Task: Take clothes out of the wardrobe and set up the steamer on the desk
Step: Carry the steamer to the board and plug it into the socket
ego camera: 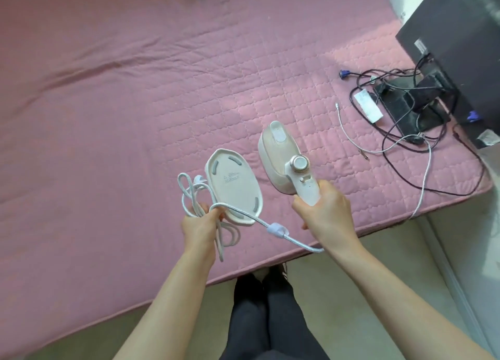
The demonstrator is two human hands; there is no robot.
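My right hand point(326, 213) grips the handle of a white handheld steamer point(281, 160), held above the pink quilted bed point(135, 102), its head pointing away from me. My left hand point(201, 224) grips the steamer's oval white base point(234, 186), underside up, together with loops of the white braided cord point(194, 194). The cord runs from my left hand across to the steamer handle, with a pale clip point(276, 229) on it.
A black monitor point(460, 48) on its stand lies at the bed's right corner amid tangled black and white cables point(405, 143). Beige floor point(378, 292) and my dark-trousered legs point(267, 319) are below the bed's edge. A pale wall or door runs along the right.
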